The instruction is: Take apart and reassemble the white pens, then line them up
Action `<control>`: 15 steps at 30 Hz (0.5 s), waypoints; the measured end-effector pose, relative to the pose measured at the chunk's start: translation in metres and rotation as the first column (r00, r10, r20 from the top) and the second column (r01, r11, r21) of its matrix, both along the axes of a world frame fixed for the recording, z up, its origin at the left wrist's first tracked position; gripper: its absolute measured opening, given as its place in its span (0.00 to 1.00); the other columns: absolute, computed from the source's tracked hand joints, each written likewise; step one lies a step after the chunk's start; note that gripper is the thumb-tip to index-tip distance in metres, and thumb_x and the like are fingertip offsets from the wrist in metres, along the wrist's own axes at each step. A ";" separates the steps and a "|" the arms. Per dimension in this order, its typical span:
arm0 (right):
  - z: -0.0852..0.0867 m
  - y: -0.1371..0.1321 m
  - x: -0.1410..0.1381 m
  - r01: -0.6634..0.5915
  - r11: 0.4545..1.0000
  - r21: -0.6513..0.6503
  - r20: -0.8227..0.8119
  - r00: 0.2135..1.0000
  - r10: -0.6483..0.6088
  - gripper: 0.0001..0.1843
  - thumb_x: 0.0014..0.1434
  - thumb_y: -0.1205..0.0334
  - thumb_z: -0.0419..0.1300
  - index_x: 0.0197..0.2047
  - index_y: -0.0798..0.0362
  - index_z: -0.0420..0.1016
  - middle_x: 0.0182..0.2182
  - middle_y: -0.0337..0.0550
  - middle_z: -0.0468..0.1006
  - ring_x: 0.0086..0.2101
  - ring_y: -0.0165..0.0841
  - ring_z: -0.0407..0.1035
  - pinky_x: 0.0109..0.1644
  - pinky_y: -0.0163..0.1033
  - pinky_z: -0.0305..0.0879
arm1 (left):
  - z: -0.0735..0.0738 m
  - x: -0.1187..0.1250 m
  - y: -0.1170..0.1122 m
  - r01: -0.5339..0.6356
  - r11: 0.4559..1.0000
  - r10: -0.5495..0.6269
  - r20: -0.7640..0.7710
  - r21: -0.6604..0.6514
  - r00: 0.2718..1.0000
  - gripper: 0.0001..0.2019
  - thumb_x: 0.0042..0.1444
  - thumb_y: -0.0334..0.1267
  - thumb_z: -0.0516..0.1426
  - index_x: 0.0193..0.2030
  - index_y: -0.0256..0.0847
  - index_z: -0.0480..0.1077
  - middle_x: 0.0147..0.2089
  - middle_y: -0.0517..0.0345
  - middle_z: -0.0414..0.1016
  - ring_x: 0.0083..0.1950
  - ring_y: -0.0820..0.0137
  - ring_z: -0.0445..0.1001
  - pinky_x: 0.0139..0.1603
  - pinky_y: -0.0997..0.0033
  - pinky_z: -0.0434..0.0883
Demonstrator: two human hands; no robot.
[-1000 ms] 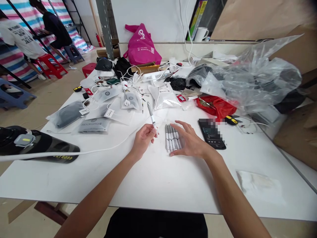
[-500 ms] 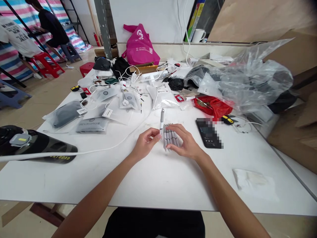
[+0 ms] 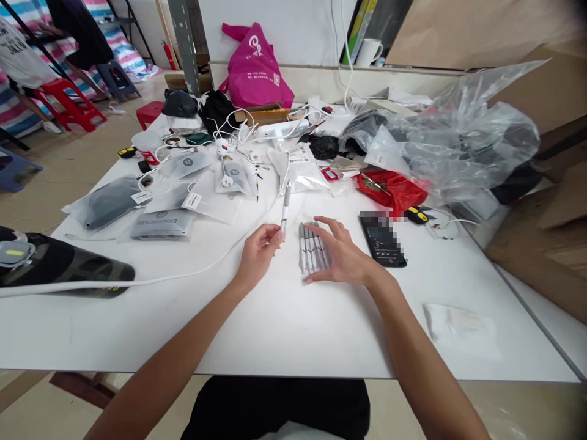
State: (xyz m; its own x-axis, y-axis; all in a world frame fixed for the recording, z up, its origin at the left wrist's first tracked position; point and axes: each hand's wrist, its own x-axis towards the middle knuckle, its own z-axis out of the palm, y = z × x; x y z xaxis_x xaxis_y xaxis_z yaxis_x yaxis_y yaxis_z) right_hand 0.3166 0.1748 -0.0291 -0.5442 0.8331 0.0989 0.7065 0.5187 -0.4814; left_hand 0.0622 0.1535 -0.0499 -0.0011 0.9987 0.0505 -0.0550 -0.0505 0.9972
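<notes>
Our left hand (image 3: 257, 253): fingers pinched on near end of grey-and-white pen (image 3: 286, 205), which sticks out beyond fingertips, away from us. Our right hand (image 3: 346, 258): fingers and thumb spread in wide curve about right part of row of pens (image 3: 309, 247); we cannot tell whether they grip. Row lies on tabletop (image 3: 284, 330) between left and right fingers. Smartphone (image 3: 380, 241) right of right fingers. White mailing bag (image 3: 298, 170) beyond left fingers. Black bottle (image 3: 77, 250) well left of left fingers.
</notes>
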 end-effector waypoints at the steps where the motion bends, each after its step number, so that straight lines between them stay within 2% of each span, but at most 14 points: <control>1: -0.001 0.000 0.000 -0.003 1.000 -0.016 0.033 0.999 0.003 0.70 0.39 0.23 0.76 0.79 0.38 0.56 0.76 0.57 0.51 0.74 0.65 0.49 0.75 0.75 0.49 | 0.000 -0.002 0.002 -0.018 1.000 0.018 0.018 0.006 1.000 0.16 0.65 0.54 0.64 0.46 0.42 0.75 0.41 0.56 0.77 0.39 0.70 0.74 0.35 0.72 0.68; 8: -0.006 0.002 0.000 -0.006 1.000 -0.023 0.071 0.997 0.008 0.67 0.43 0.24 0.75 0.79 0.36 0.56 0.76 0.56 0.51 0.74 0.64 0.47 0.76 0.74 0.49 | 0.002 -0.003 0.003 -0.017 1.000 0.017 0.037 0.003 0.999 0.17 0.65 0.55 0.65 0.46 0.42 0.76 0.40 0.56 0.77 0.39 0.70 0.73 0.34 0.72 0.68; 15: -0.009 0.004 0.004 0.004 1.000 0.006 0.061 0.998 -0.005 0.68 0.42 0.23 0.75 0.79 0.37 0.56 0.76 0.56 0.52 0.74 0.64 0.48 0.75 0.74 0.49 | 0.002 -0.001 0.001 -0.006 1.000 0.006 0.028 -0.009 1.000 0.18 0.65 0.55 0.64 0.47 0.42 0.76 0.41 0.55 0.78 0.39 0.70 0.73 0.35 0.72 0.69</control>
